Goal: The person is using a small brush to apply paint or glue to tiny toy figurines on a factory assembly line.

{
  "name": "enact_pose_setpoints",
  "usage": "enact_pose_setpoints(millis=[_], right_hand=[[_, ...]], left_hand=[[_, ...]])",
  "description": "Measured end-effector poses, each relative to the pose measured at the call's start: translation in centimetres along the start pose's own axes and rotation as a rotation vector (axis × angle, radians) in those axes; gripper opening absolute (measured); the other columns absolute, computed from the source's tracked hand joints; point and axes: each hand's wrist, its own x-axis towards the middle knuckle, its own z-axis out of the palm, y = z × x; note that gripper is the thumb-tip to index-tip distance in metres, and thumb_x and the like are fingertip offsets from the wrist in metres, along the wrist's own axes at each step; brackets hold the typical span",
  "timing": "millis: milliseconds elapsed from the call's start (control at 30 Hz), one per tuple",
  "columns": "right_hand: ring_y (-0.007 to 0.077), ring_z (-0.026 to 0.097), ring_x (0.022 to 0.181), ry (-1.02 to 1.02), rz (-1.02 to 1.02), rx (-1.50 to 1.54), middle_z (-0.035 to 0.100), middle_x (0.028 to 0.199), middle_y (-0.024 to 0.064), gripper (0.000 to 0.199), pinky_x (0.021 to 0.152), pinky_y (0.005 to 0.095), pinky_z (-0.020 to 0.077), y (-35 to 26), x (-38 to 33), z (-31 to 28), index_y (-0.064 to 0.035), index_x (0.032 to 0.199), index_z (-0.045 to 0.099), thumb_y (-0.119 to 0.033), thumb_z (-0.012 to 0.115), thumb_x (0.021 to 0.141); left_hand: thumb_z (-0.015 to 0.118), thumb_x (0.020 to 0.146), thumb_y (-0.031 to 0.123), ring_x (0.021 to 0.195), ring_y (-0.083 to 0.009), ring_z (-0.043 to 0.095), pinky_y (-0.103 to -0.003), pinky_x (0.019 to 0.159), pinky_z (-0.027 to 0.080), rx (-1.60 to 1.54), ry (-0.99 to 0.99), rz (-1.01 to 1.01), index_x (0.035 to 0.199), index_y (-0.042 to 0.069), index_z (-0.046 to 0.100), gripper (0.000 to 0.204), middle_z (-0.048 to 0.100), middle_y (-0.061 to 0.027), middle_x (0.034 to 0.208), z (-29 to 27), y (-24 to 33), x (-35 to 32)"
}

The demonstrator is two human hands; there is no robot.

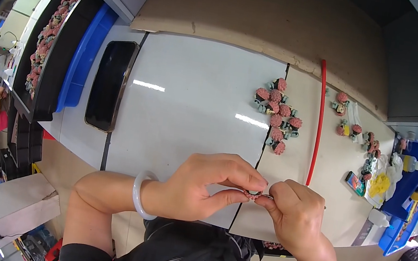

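Pink piece (251,196): tiny thing, sits right between the left thumb and fingertip, over the near part of the counter (184,116)
Left grip (200,186): nearly closed, pinching the piece, pale bracelet (136,195) on that wrist
Right grip (295,212): thumb and bent index pressed together at the piece's right side, can't tell what's between them
Farther back: bunch of pink figurines (276,120) left of a red strip (318,130)

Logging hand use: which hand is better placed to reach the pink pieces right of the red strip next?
Likely the right hand: it is nearer those pink pieces, while the left hand lies farther left. Both are busy at a small pink item, though.
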Motion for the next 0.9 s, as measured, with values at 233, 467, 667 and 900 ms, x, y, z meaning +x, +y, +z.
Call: enact_pose_setpoints(millis=[233, 467, 667, 900], right_hand=[[0.0202, 0.046, 0.041, 0.063, -0.009, 0.02, 0.04, 0.05, 0.0029, 0.03, 0.037, 0.0327, 0.0353, 0.63, -0.16, 0.88, -0.008, 0.063, 0.045, -0.023, 0.07, 0.069], [0.0209, 0.046, 0.04, 0.093, -0.068, -0.058, 0.04, 0.049, 0.0036, 0.03, 0.035, 0.032, 0.0346, 0.59, -0.17, 0.64, -0.0077, 0.065, 0.045, -0.024, 0.069, 0.071], [0.0232, 0.048, 0.045, 0.037, 0.019, 0.003, 0.044, 0.053, 0.0052, 0.026, 0.039, 0.033, 0.0369, 0.43, -0.08, 0.46, -0.0063, 0.066, 0.047, -0.02, 0.069, 0.07], [0.0263, 0.05, 0.049, -0.011, 0.068, 0.008, 0.049, 0.056, 0.0069, 0.023, 0.043, 0.035, 0.0391, 0.43, -0.2, 0.44, -0.0044, 0.068, 0.049, -0.017, 0.069, 0.069]], left_hand=[[0.062, 0.068, -0.015, 0.083, -0.0222, 0.062, -0.027, 0.067, 0.053, 0.045, -0.016, 0.017, 0.093, 0.003, 0.059, 0.03, 0.062, -0.0153, 0.094, 0.0, 0.07, 0.15], [0.061, 0.069, -0.016, 0.085, -0.0228, 0.062, -0.028, 0.068, 0.054, 0.044, -0.002, 0.011, 0.093, 0.003, 0.059, 0.03, 0.061, -0.0156, 0.094, 0.12, -0.07, -0.05], [0.061, 0.069, -0.015, 0.086, -0.0234, 0.062, -0.029, 0.069, 0.054, 0.062, -0.018, 0.023, 0.093, 0.003, 0.059, 0.031, 0.061, -0.0164, 0.095, 0.04, 0.1, 0.23], [0.061, 0.069, -0.016, 0.086, -0.0239, 0.062, -0.03, 0.071, 0.053, 0.067, -0.03, -0.008, 0.094, 0.003, 0.059, 0.032, 0.061, -0.0165, 0.094, 0.08, -0.03, 0.06]])
